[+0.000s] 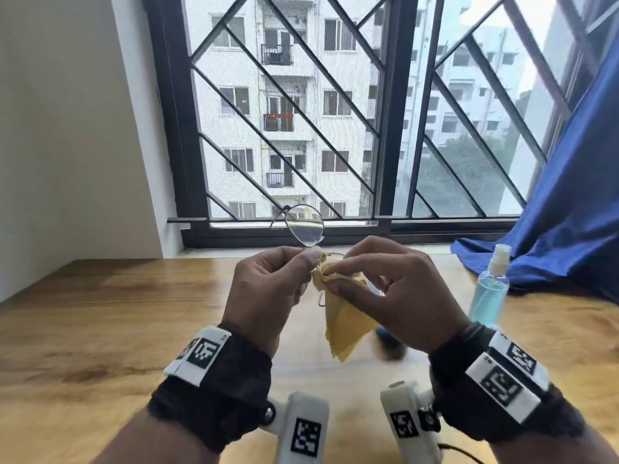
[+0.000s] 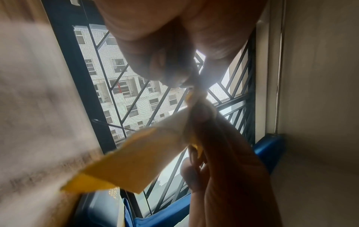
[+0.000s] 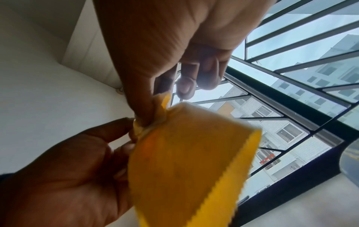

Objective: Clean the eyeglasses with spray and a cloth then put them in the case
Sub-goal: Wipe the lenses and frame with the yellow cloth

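Thin wire-framed eyeglasses (image 1: 304, 226) are held up above the wooden table (image 1: 100, 313), one lens sticking up in front of the window. My left hand (image 1: 268, 289) pinches the frame near its bridge. My right hand (image 1: 385, 289) pinches a yellow cloth (image 1: 345, 326) around the other lens, which the cloth hides. The cloth (image 2: 139, 159) hangs down from the pinch, and in the right wrist view the yellow cloth (image 3: 190, 165) fills the foreground under my fingers. A clear spray bottle (image 1: 489, 286) of blue liquid stands on the table to the right. No case can be made out.
A blue curtain (image 1: 569, 212) drapes onto the table's right back corner behind the bottle. The barred window (image 1: 301, 112) and its sill run along the back edge. A white wall (image 1: 67, 128) stands at the left. A dark object (image 1: 388, 339) lies under my right hand, mostly hidden.
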`<action>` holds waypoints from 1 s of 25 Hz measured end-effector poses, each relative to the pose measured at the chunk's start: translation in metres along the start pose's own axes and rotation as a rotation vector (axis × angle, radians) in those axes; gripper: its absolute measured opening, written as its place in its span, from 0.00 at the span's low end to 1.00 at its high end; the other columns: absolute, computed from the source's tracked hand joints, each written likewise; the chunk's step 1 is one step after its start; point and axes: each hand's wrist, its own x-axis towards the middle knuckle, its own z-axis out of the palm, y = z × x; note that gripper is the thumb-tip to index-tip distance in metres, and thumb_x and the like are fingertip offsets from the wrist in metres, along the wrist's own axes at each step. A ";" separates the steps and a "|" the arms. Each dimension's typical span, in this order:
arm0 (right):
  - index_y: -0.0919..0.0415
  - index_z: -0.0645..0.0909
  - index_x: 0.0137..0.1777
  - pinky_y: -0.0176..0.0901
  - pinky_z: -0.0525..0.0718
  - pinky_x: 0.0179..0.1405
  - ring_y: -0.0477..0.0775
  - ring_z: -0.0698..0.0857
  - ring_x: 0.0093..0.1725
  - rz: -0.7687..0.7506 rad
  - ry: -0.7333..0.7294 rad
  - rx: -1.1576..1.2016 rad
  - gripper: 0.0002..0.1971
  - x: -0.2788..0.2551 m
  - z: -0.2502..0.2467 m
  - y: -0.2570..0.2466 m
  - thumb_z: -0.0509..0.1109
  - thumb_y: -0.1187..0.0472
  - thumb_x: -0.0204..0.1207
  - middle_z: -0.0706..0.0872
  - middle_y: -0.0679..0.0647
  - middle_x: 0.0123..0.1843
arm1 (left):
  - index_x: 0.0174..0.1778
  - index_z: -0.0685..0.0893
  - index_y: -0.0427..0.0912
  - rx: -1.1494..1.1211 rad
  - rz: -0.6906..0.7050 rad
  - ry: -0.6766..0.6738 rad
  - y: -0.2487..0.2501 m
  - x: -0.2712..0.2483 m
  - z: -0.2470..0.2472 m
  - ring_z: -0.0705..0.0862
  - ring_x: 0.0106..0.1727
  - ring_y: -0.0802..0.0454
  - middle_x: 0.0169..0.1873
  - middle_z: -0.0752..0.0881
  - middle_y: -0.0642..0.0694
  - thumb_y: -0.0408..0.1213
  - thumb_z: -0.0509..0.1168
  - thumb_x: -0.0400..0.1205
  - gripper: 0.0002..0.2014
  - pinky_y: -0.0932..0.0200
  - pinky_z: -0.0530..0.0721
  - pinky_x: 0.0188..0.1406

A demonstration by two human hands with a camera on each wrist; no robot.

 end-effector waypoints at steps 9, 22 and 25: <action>0.57 0.94 0.50 0.59 0.84 0.32 0.59 0.86 0.39 0.056 0.002 0.050 0.06 0.000 -0.002 0.003 0.83 0.62 0.73 0.89 0.49 0.44 | 0.35 0.89 0.36 0.000 -0.002 0.005 0.003 0.001 -0.002 0.67 0.23 0.55 0.22 0.74 0.47 0.34 0.74 0.79 0.07 0.63 0.66 0.25; 0.50 0.93 0.43 0.35 0.75 0.31 0.50 0.79 0.31 0.166 0.086 -0.062 0.06 0.001 -0.010 0.007 0.86 0.55 0.69 0.90 0.42 0.38 | 0.30 0.88 0.43 0.001 0.024 -0.002 0.005 0.006 -0.007 0.68 0.24 0.55 0.23 0.75 0.48 0.36 0.75 0.78 0.10 0.65 0.68 0.24; 0.48 0.91 0.41 0.26 0.71 0.32 0.47 0.79 0.30 0.189 0.137 -0.049 0.05 0.001 -0.004 -0.002 0.85 0.54 0.69 0.89 0.38 0.37 | 0.34 0.88 0.36 0.051 0.055 -0.044 0.003 0.000 -0.002 0.69 0.25 0.54 0.22 0.76 0.47 0.36 0.75 0.78 0.08 0.64 0.69 0.24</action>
